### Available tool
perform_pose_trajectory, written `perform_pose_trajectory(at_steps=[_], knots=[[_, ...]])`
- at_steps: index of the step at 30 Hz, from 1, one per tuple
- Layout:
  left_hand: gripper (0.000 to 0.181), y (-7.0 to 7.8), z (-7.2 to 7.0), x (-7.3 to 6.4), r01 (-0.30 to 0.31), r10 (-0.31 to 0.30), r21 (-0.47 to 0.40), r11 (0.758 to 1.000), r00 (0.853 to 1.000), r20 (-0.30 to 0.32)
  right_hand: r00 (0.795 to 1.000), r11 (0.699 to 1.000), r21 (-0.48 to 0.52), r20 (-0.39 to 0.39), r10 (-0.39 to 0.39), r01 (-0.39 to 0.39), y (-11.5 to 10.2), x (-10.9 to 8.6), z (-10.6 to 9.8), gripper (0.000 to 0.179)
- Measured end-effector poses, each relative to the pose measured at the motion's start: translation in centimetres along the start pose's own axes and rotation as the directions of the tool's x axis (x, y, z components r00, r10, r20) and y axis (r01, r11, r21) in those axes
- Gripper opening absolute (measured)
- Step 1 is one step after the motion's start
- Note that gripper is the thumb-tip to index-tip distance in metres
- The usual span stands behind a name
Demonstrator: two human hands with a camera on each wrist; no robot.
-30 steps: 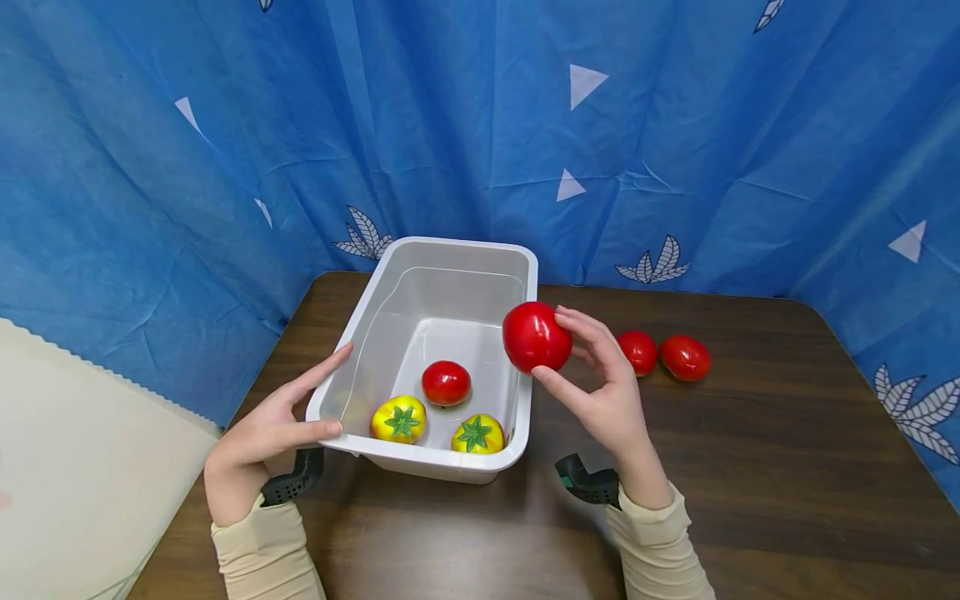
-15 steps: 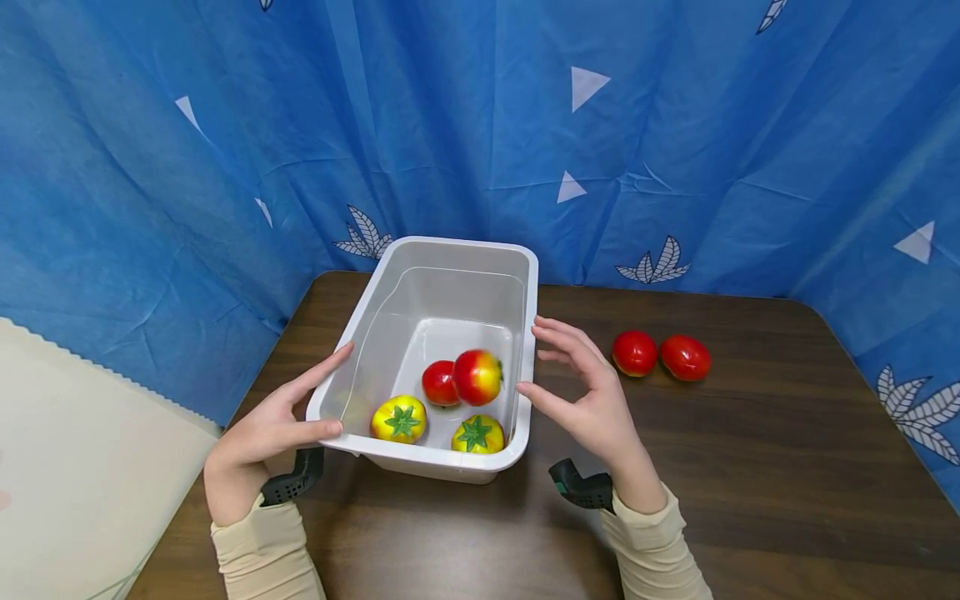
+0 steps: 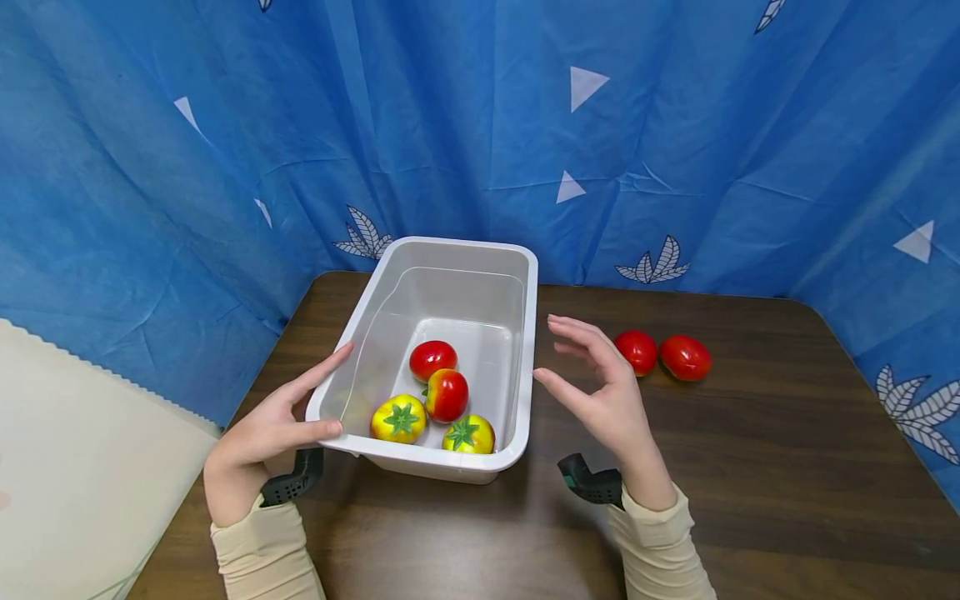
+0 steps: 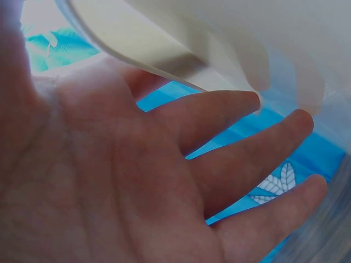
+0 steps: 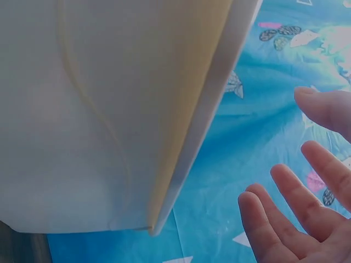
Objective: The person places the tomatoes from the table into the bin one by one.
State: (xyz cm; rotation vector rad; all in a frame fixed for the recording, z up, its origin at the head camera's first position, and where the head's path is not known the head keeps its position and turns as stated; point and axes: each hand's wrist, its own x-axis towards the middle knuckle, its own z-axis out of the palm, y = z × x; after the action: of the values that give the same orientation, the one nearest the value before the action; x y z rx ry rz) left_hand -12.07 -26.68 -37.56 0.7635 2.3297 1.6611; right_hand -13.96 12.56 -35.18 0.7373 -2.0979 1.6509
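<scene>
A light grey plastic bin [image 3: 487,283] stands on the table. My left hand [image 3: 273,425] holds its near left corner, thumb and one finger over the rim; in the left wrist view the other fingers [image 4: 247,164] stretch along the outside. Inside lie two yellow toy tomatoes [image 3: 398,418] with green leaf tops, a red-and-yellow toy tomato [image 3: 447,395] on its side and a glossy red toy tomato [image 3: 432,361]. Just right of the bin, my right hand [image 3: 607,400] hovers with fingers spread, holding nothing. Beyond it rest two more red toy tomatoes [image 3: 686,358], side by side.
A dark brown wooden table [image 3: 780,467] carries everything. Behind it hangs a blue curtain [image 3: 465,125] with white triangles and leaf prints. A cream cloth [image 3: 82,467] lies at the left. Each wrist wears a black camera mount [image 3: 588,482].
My right hand has let go of the red-and-yellow toy tomato, which dropped into the bin and rolled left, shifting the others. The right hand then drew slightly back right. My left hand stayed put.
</scene>
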Motion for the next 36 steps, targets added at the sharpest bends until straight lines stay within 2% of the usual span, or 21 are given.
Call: perform_pose_trajectory(at_steps=[5,16,26,33,36], knots=[[0.085,0.0,0.0,0.0,-0.002,0.002,0.001,1.000,1.000,-0.001,1.000,1.000,0.008,-0.024,-0.009,0.009,0.3,0.1,-0.6,0.059],[0.085,0.0,-0.1,0.0,-0.004,0.004,0.020,1.000,1.000,0.002,0.995,0.998,-0.042,-0.092,0.038,-0.042,0.9,0.3,-1.9,0.056],[0.084,0.0,0.0,0.0,0.004,-0.004,0.021,1.000,1.000,0.001,0.986,0.996,-0.040,-0.150,0.069,-0.075,1.6,0.3,-3.0,0.054],[0.084,0.0,0.0,0.0,0.017,-0.016,-0.030,0.999,1.000,0.009,0.979,0.994,-0.034,-0.180,0.094,-0.101,2.3,0.3,-3.7,0.054],[0.084,0.1,0.0,0.1,0.018,-0.017,-0.020,1.000,1.000,0.008,0.974,0.992,-0.032,-0.200,0.110,-0.119,2.7,0.3,-4.1,0.054]])
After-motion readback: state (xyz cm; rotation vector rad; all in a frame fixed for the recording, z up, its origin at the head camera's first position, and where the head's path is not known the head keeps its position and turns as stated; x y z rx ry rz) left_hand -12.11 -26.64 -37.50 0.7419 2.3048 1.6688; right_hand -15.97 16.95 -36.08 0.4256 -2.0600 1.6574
